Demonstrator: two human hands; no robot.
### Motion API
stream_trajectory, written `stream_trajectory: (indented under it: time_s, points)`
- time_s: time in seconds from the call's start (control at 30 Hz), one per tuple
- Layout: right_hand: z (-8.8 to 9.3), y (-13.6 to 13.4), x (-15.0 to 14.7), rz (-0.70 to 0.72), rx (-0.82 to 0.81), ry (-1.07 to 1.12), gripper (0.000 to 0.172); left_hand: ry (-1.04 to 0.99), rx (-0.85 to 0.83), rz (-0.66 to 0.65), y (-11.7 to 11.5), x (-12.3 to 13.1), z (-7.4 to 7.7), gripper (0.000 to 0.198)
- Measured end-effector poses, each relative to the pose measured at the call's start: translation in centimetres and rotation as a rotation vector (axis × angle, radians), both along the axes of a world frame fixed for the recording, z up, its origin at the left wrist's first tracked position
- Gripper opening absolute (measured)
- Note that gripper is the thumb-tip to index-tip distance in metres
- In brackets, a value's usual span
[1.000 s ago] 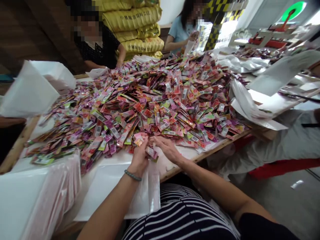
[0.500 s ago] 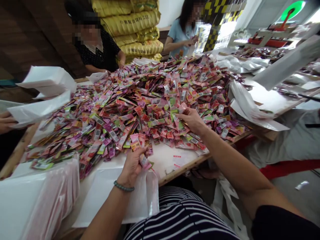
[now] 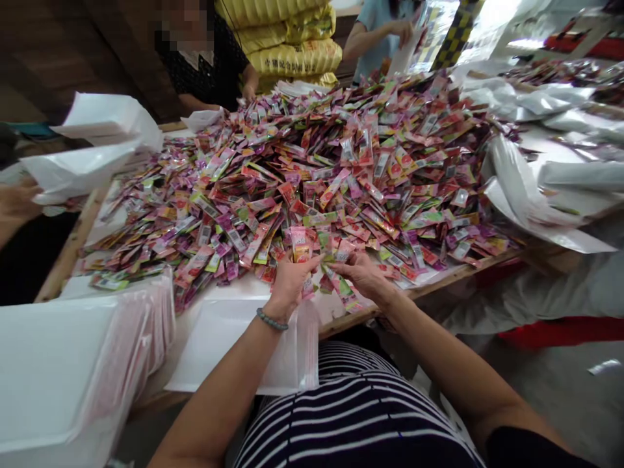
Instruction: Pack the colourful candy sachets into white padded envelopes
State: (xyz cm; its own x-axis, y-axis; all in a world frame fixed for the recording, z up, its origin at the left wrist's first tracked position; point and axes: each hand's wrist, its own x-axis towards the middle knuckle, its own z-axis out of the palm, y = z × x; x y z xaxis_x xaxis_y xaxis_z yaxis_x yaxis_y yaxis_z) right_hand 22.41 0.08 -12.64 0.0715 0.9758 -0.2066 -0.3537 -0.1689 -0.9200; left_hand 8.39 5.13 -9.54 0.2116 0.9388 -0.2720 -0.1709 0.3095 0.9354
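On the near side of the heap (image 3: 273,166), the left hand (image 3: 288,282) clamps upright sachets (image 3: 299,242), close beside pink-and-green sachets (image 3: 345,290) pinched by the right hand (image 3: 365,276), probably keeping both bunches within easy reach.

Left beyond the hands (image 3: 288,281) is a dark brown wall (image 3: 110,45); straight beyond, stacked yellow sacks (image 3: 299,60); right of the hands, grey floor (image 3: 556,396).

Left hand (image 3: 289,279) and right hand (image 3: 364,277) close together, both pinched
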Motion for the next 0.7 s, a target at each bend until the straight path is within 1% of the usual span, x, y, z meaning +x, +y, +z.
stream_trajectory:
  time_s: [0.03,0.1,0.17,0.2,0.27,0.3,0.33,0.37,0.43,0.47,0.5,0.53,0.6,0.7]
  points:
    - [0.3,-0.1,-0.1,0.042,-0.001,-0.031,0.033,-0.019,0.004,0.01,0.1,0.2,0.0,0.044]
    - [0.6,-0.3,-0.2,0.116,-0.015,-0.082,0.033,-0.059,-0.025,-0.015,0.5,0.4,0.2,0.047]
    - [0.8,-0.7,0.0,0.159,-0.043,-0.133,0.032,-0.078,-0.06,-0.049,0.9,0.2,0.5,0.043]
    - [0.7,-0.9,0.3,0.175,-0.057,-0.16,0.032,-0.078,-0.063,-0.032,1.2,-0.1,0.7,0.04]
    - [0.5,-1.2,0.9,0.177,-0.079,-0.209,0.032,-0.066,-0.039,0.064,1.7,-0.8,1.1,0.038]
    - [0.4,-1.1,1.2,0.148,-0.083,-0.224,0.033,-0.057,-0.031,0.103,1.9,-1.2,1.3,0.04]
    - [0.3,-1.0,1.3,0.085,-0.08,-0.228,0.034,-0.046,-0.037,0.111,2.0,-1.5,1.4,0.042]
    - [0.3,-0.7,1.3,0.001,-0.07,-0.224,0.036,-0.038,-0.057,0.081,1.9,-1.7,1.4,0.044]
    - [0.4,0.2,0.6,-0.158,-0.034,-0.216,0.039,-0.037,-0.124,-0.061,1.5,-1.6,1.3,0.047]
    - [0.5,0.7,0.0,-0.205,-0.017,-0.22,0.041,-0.041,-0.156,-0.132,1.1,-1.4,1.1,0.048]
    - [0.6,1.3,-0.8,-0.219,-0.003,-0.232,0.042,-0.05,-0.176,-0.181,0.8,-1.2,0.9,0.049]
    - [0.8,1.7,-1.7,-0.204,0.007,-0.248,0.043,-0.06,-0.182,-0.207,0.5,-1.0,0.7,0.05]
    - [1.3,2.4,-3.2,-0.119,0.023,-0.259,0.044,-0.077,-0.166,-0.218,0.1,-0.9,0.6,0.05]
    - [2.5,2.6,-4.0,0.095,0.081,-0.211,0.048,-0.094,-0.161,-0.24,0.1,-1.8,1.1,0.047]
